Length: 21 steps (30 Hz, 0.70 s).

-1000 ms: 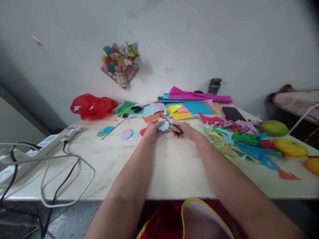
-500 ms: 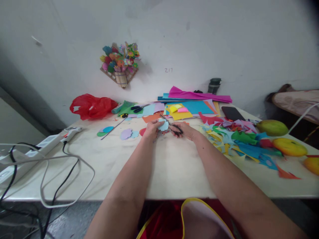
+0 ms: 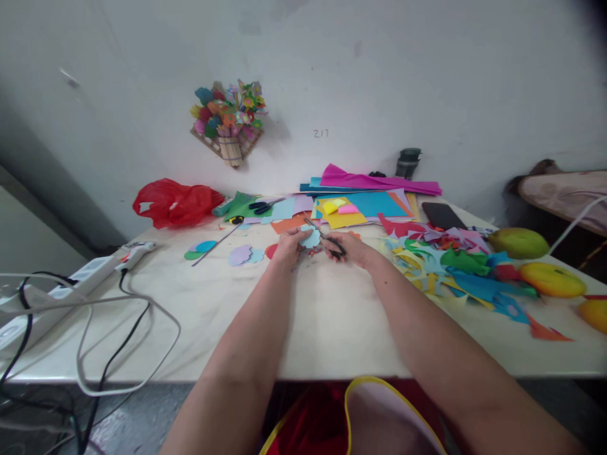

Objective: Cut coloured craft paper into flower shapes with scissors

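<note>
My left hand pinches a light blue paper cutout with a scalloped edge, held just above the table. Dark-handled scissors are in my right hand, their blades pointing up and left at the cutout's edge. Tiny paper snippets lie beneath the hands. Left of my left hand are a red paper piece and lavender scalloped cutouts. Blue and green paper ovals rest farther left, beside a thin grey rod.
Coloured paper sheets and a second pair of scissors lie at the back. Paper scraps, a phone and mangoes occupy the right. A red plastic bag and power strips with cables are left.
The scissors' handles have drawn closer together in my right hand. The light blue cutout has shifted very slightly; everything else stays in place.
</note>
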Motion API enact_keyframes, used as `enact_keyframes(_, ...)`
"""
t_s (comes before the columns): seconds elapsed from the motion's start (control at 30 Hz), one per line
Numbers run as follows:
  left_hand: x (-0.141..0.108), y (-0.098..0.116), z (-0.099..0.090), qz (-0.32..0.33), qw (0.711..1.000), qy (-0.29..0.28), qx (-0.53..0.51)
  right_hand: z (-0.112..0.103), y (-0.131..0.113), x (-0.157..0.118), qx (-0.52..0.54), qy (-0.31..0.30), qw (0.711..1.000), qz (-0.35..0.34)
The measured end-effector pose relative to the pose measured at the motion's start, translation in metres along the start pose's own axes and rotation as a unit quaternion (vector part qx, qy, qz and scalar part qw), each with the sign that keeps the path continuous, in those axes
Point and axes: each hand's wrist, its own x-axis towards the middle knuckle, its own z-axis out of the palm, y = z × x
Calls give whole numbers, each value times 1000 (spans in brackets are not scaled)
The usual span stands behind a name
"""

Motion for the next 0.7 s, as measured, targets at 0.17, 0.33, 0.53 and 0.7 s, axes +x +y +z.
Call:
enact_keyframes(0.17, 0, 0, 0, -3, 1000, 3, -2, 1, -1, -1, -7, 4, 1000, 5)
enact_keyframes(0.33, 1, -1, 0, -4, 1000, 4, -4, 3, -2, -1, -4, 8, 1000, 4)
enact_keyframes(0.53, -1, 1, 1, -6, 1000, 8, -8, 3, -1, -1, 3, 2, 1000, -1)
enact_keyframes(0.7, 0, 0, 2, -5, 1000, 17, -17, 4, -2, -1, 20, -3, 1000, -3)
